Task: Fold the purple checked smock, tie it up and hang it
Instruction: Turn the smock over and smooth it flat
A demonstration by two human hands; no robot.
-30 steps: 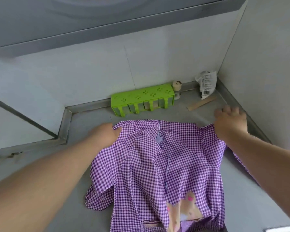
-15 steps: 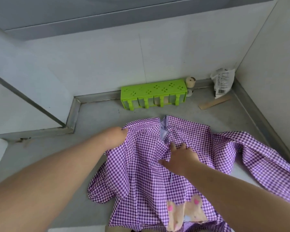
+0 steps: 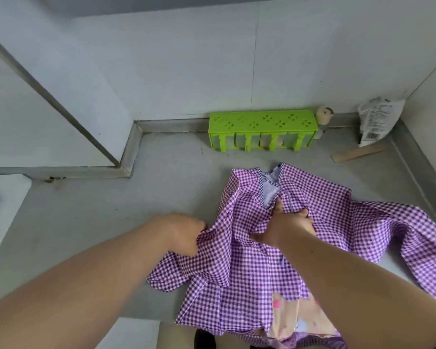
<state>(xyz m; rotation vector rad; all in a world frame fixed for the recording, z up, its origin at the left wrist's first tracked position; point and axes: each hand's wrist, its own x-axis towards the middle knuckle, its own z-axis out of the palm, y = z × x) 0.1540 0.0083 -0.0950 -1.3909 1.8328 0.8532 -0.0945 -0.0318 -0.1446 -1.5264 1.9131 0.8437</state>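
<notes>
purple checked smock lies spread on the grey counter. left hand pinches its left edge fold, likely to fold inward. right hand presses flat below the neckline, probably anchoring; green rack well behind.

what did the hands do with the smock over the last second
The right hand let go of the smock's far right shoulder and moved in to its middle, below the collar, where it now presses. The left hand slid nearer along the left edge, still gripping. The green rack stayed put.
</notes>
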